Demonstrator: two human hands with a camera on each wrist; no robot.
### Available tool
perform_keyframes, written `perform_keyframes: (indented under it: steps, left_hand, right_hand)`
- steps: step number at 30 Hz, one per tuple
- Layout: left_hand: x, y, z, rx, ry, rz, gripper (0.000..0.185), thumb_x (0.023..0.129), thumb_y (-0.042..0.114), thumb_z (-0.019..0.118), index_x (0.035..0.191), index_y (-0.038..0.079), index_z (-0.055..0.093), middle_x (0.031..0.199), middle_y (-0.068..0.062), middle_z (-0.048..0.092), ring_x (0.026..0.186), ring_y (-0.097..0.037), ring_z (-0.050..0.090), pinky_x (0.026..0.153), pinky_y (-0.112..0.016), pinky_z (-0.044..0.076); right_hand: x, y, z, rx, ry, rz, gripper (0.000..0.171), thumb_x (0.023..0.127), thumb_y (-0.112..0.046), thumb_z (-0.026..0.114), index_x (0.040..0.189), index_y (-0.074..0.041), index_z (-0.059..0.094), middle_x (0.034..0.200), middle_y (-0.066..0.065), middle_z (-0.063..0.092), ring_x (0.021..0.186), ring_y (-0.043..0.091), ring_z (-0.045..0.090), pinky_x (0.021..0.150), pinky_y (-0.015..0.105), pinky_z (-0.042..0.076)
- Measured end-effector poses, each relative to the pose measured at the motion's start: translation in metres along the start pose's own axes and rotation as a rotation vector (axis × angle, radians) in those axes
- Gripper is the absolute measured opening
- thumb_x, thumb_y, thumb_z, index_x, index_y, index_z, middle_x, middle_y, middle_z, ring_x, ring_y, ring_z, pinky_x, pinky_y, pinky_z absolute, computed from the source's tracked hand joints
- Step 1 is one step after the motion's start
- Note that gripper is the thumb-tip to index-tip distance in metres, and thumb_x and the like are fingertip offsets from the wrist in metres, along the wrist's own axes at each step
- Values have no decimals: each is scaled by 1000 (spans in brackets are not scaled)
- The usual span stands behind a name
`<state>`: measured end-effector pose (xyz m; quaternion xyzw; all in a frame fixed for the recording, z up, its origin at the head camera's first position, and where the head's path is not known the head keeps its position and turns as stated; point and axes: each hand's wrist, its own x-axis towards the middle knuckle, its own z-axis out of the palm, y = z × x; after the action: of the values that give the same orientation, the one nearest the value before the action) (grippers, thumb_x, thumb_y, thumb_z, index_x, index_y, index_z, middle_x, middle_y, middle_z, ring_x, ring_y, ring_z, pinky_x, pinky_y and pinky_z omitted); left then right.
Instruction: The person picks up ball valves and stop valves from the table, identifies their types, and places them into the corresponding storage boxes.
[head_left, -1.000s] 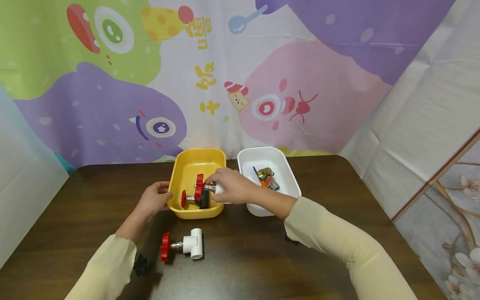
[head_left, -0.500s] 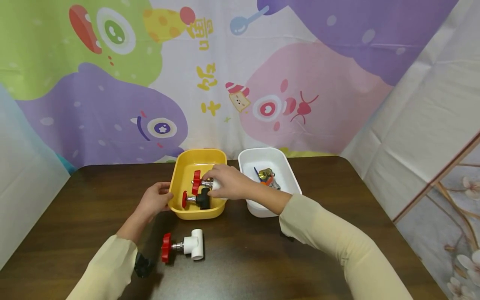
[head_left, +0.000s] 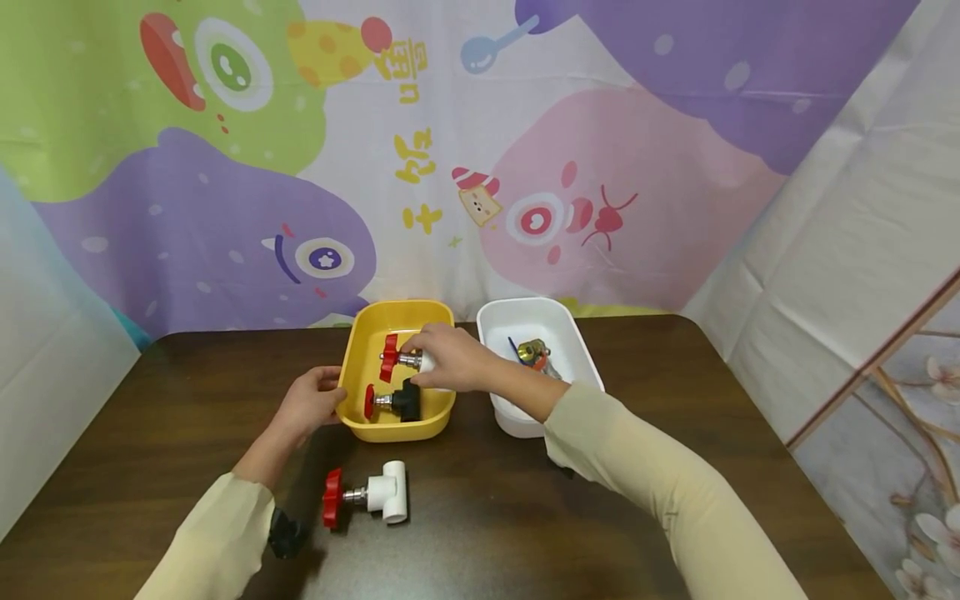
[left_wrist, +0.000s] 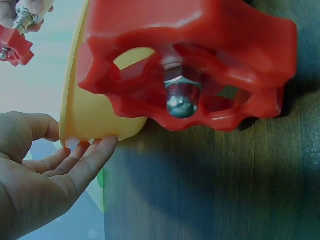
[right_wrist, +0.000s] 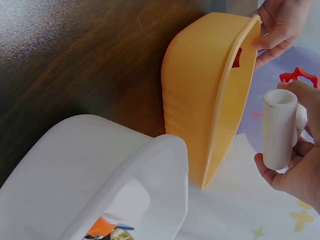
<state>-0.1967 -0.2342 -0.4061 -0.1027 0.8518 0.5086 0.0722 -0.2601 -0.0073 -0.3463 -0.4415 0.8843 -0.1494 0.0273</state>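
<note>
My left hand pinches the left rim of a yellow plastic bin, thumb at the rim and fingers against the outer wall. Over the bin, my right hand grips the white tee body of a stop valve; its red handwheel points left. Beneath it, a valve with a black tee body and a red handwheel lies in the bin. Another white stop valve rests on the table in front, its red handwheel large in the left wrist view.
To the right of the yellow bin stands a white bin, holding a brass fitting and an orange-and-blue item partly hidden by my right arm. Behind the dark wooden table hangs a printed curtain.
My right hand has moved slightly up and away, taking the white valve with it and showing more of the black valve. My left hand stays at the yellow bin's rim.
</note>
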Motion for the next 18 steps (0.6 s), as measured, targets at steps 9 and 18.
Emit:
perform_keyframes:
  steps: [9,18]
  left_hand:
    - [-1,1,-1,0,-8,-6,50,94,7,44,140,-8,29,128,-30,43,106,-39,56,76,-37,58]
    - [-1,0,-1,-2,-13,-6,51,95,7,44,140,-8,29,129,-30,42,107,-40,56,77,-38,58]
  right_hand:
    - [7,2,2,9,-28,8,41,83,-28,69,120,-12,62,109,5,62,99,17,55,88,29,46]
    - [15,7,6,-28,-36,26,42,82,-29,69,120,-14,62,106,4,62,96,17,55,85,29,47]
